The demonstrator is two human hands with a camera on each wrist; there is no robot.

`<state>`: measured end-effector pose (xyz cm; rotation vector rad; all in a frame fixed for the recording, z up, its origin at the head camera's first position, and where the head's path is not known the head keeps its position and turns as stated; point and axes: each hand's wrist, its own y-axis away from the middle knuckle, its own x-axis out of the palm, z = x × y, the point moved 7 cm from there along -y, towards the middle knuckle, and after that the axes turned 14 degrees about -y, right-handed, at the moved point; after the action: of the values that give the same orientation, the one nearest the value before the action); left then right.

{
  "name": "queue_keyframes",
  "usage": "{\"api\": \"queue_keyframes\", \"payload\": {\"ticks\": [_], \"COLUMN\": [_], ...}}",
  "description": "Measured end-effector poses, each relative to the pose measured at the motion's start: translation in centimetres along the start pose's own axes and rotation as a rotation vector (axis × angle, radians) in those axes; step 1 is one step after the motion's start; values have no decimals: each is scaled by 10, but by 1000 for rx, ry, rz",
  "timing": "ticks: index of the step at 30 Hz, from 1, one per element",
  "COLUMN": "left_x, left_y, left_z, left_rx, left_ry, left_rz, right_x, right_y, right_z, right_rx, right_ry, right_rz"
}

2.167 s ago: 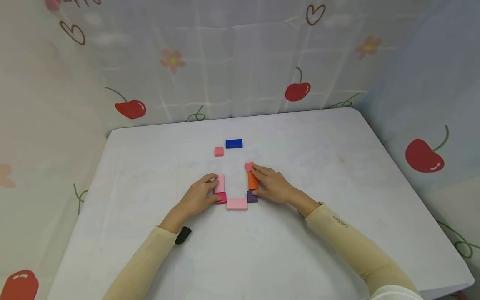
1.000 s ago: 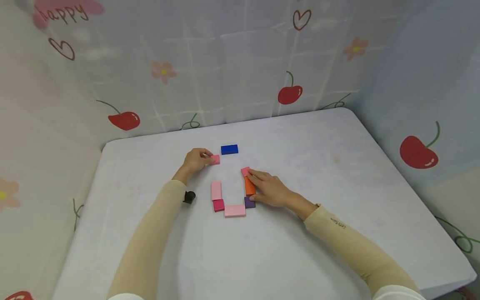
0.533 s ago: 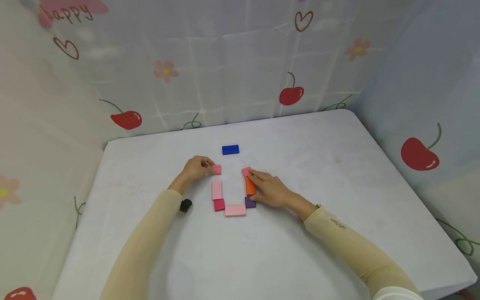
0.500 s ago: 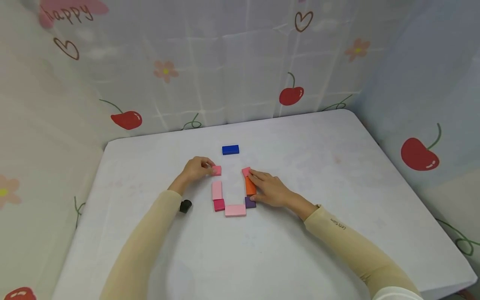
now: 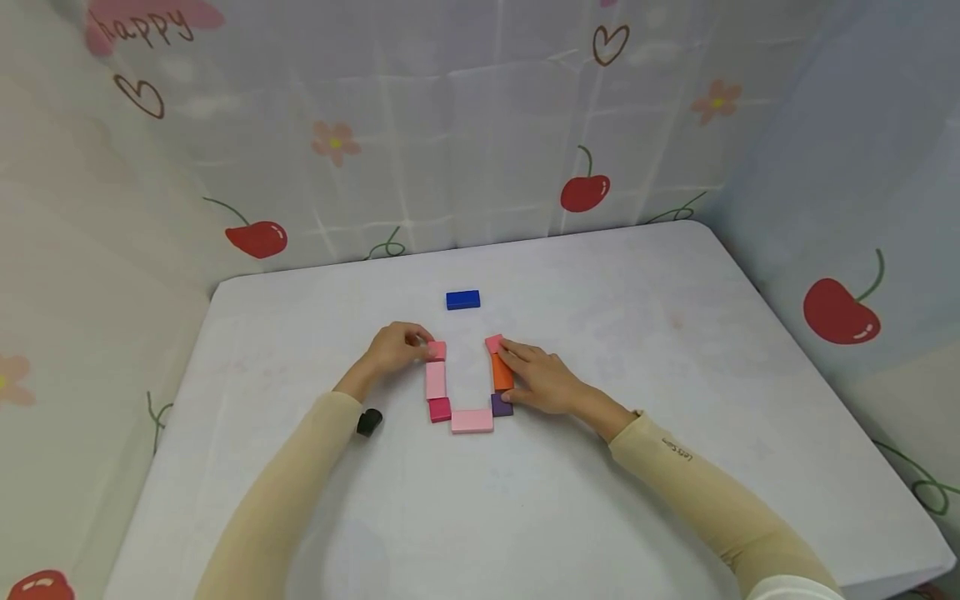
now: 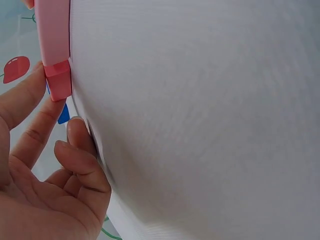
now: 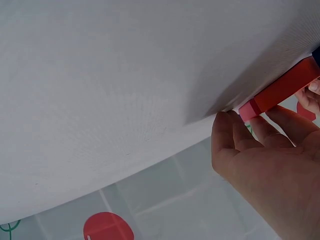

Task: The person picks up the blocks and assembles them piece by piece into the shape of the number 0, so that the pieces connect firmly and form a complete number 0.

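Thumb and index finger of the left hand [image 5: 393, 347] pinch a small pink block [image 5: 437, 349]. That block sits flat at the far end of a longer light pink block [image 5: 436, 380], its end against it in the left wrist view. A crimson block [image 5: 440, 409] lies at the near end of this left row. The right hand [image 5: 553, 383] rests with extended fingers along the right row, beside another small pink block [image 5: 492, 342] and an orange block [image 5: 502, 375]; its thumb touches a dark purple block [image 5: 500, 407]. A second light pink block [image 5: 472, 422] lies crosswise between the rows' near ends.
A blue block [image 5: 462, 300] lies alone farther back on the white table [image 5: 600, 500]. Curtains printed with cherries [image 5: 585, 192] hang behind and beside the table. A black device [image 5: 369, 422] is at the left wrist.
The left hand went from the left row to the small pink block beside the blue one, then drew it nearer, up to the light pink block. The right hand stays in place.
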<state>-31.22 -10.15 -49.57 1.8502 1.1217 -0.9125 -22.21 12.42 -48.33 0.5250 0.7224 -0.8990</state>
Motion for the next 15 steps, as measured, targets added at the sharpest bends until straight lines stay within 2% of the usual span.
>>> {"api": "queue_keyframes", "payload": {"ticks": [15], "left_x": [1], "left_y": [3], "left_z": [-1], "left_rx": [15], "left_ry": [-4], "left_rz": [0], "right_x": [-1], "right_y": [1], "right_z": [2], "right_rx": [-7], "right_ry": [-9], "right_rz": [1]}}
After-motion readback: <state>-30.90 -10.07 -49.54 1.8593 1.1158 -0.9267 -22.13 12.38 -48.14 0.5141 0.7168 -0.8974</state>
